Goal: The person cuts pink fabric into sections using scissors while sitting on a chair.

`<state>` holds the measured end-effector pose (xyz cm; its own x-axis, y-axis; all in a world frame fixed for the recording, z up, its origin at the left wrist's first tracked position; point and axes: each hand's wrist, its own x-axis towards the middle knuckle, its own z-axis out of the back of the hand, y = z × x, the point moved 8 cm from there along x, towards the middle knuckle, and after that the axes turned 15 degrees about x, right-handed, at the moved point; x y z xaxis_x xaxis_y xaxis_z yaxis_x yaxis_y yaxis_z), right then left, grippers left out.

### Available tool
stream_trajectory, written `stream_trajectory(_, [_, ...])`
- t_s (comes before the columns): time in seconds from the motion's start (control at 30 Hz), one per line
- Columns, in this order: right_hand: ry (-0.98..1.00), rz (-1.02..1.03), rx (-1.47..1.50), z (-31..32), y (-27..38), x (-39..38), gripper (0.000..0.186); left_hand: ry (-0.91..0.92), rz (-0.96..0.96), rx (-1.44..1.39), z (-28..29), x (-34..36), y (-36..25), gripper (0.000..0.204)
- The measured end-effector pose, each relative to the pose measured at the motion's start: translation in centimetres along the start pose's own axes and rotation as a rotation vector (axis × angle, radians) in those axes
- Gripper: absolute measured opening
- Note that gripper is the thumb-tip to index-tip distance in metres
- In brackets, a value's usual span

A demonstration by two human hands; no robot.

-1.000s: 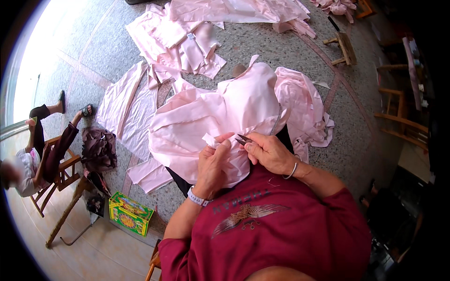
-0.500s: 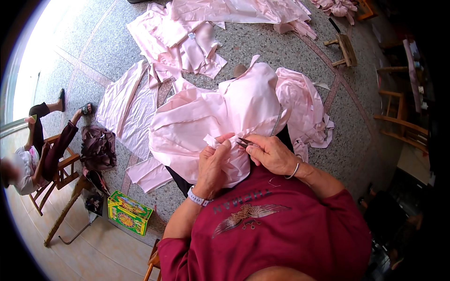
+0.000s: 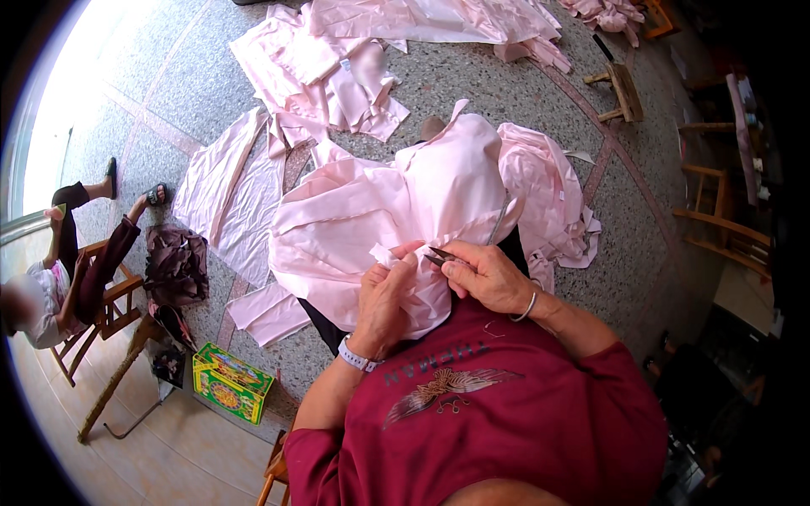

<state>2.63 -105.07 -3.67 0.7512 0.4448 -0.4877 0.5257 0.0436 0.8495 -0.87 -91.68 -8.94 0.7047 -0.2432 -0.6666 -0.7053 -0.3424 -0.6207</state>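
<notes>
A pink garment (image 3: 346, 211) is spread over my lap, its folds hanging toward the floor. My left hand (image 3: 388, 291) pinches a gathered edge of it between thumb and fingers, and a small pale flap sticks up beside the thumb. In my right hand (image 3: 485, 277) is a pair of small dark thread snips (image 3: 437, 255). Their pointed blades stand apart and aim left at the cloth by my left fingertips. Whether the blades touch the cloth or a thread I cannot tell.
More pink garment pieces lie on the speckled floor, one pile (image 3: 337, 76) ahead and another (image 3: 544, 185) at right. A small wooden stool (image 3: 620, 91) stands far right. At left are a seated person (image 3: 63, 295), a green-yellow box (image 3: 230, 384) and a wooden stick (image 3: 118, 388).
Both hands and the snips stay almost where they were over the garment. The whole view has shifted very slightly.
</notes>
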Motion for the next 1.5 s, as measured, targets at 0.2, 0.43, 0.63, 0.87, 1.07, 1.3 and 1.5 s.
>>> stream_trajectory(0.2, [0.068, -0.112, 0.292, 0.3, -1.9, 0.3, 0.022, 0.01, -0.039, -0.026, -1.0, -0.5, -1.0, 0.03])
stream_trajectory(0.43, [0.143, -0.246, 0.569, -0.6, -3.3, 0.7, 0.024, -0.006, -0.106, 0.125, -1.0, -1.0, -1.3, 0.025])
stream_trajectory(0.63, [0.285, -0.359, 0.791, -1.1, -3.7, 0.7, 0.024, -0.08, 0.015, 0.382, -0.8, -1.5, -2.2, 0.016])
stream_trajectory(0.87, [0.105, 0.092, 0.738, 3.7, 2.2, 0.6, 0.023, -0.081, 0.004, 0.258, -0.2, -1.0, -1.0, 0.019])
stream_trajectory(1.07, [0.006, 0.341, -0.195, 1.2, 4.6, 0.2, 0.037, -0.053, 0.015, 0.273, -0.5, -1.0, -1.5, 0.019])
stream_trajectory(1.3, [-0.114, 0.523, -0.394, -0.5, 4.1, 0.5, 0.014, -0.059, 0.007, 0.302, -0.2, -1.0, -1.3, 0.018])
stream_trajectory(1.5, [-0.064, 0.186, -0.072, 0.5, 2.9, 0.4, 0.006, -0.094, 0.002, 0.412, -0.3, -1.3, -2.5, 0.019])
